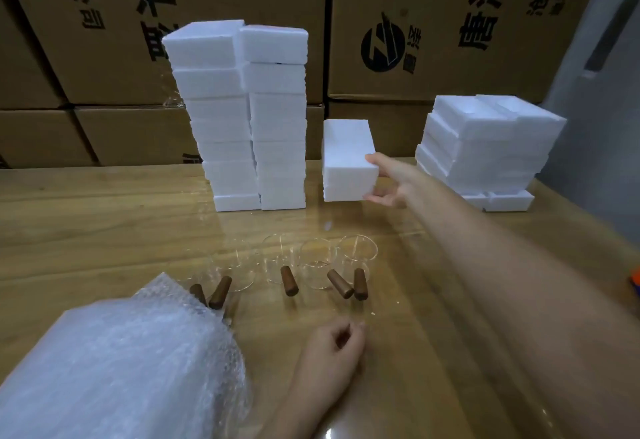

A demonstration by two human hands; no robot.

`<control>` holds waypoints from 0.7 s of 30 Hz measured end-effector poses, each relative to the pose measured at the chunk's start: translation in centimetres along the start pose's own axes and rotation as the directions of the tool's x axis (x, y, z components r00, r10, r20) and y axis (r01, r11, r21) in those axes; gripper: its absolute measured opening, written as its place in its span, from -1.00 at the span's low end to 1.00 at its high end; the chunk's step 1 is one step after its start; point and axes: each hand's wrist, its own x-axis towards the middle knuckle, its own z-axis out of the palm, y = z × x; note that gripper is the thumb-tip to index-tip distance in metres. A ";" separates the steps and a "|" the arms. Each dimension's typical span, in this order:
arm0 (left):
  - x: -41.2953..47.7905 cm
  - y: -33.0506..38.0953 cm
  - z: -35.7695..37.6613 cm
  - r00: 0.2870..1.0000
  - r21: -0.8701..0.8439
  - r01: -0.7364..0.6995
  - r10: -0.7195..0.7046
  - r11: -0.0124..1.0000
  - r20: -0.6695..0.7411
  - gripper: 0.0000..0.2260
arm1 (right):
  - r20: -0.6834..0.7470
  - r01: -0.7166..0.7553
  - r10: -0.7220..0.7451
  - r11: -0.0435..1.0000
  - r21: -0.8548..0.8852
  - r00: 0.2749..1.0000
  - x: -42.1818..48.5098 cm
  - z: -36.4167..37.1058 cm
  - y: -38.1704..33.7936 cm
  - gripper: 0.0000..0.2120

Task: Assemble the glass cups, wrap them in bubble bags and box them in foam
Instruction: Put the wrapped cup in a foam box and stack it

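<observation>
Several clear glass cups (318, 267) with brown wooden handles (289, 280) stand in a row on the wooden table (86, 224). My right hand (389, 182) reaches far forward and grips the right side of a closed white foam box (348, 161), which stands on the table beside two tall stacks of foam boxes (242, 116). My left hand (332, 345) rests on the table near me, fingers curled in with nothing visible in them. A thick pile of bubble bags (114, 366) lies at the near left, covering part of the leftmost cups.
A lower stack of open foam halves (485, 147) sits at the back right of the table. Large brown cardboard cartons (433, 30) form a wall behind the table. An orange object (635, 281) shows at the right edge.
</observation>
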 end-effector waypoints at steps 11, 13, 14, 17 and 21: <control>0.2 -0.8 0.4 0.997 0.067 -0.061 0.064 0.996 -0.049 -0.75 | -0.052 -0.091 0.084 0.985 -0.147 0.995 6.0 5.1 1.9 -0.41; 0.2 -0.8 0.4 0.995 0.074 -0.077 0.081 0.994 -0.049 -0.76 | -0.047 -0.097 0.091 0.981 -0.167 0.995 6.2 5.0 2.0 -0.46; 0.2 -0.9 0.4 0.995 0.078 -0.086 0.090 0.993 -0.050 -0.76 | -0.038 -0.092 0.086 0.980 -0.177 0.996 6.3 5.0 2.0 -0.50; 0.2 -0.9 0.5 0.993 0.084 -0.100 0.105 0.991 -0.054 -0.76 | -0.016 -0.063 0.061 0.979 -0.195 0.998 6.8 4.9 2.0 -0.54; 0.1 -0.9 0.5 0.992 0.089 -0.106 0.111 0.990 -0.055 -0.76 | -0.022 0.004 -0.012 0.947 -0.321 1.000 7.2 5.4 2.4 -0.68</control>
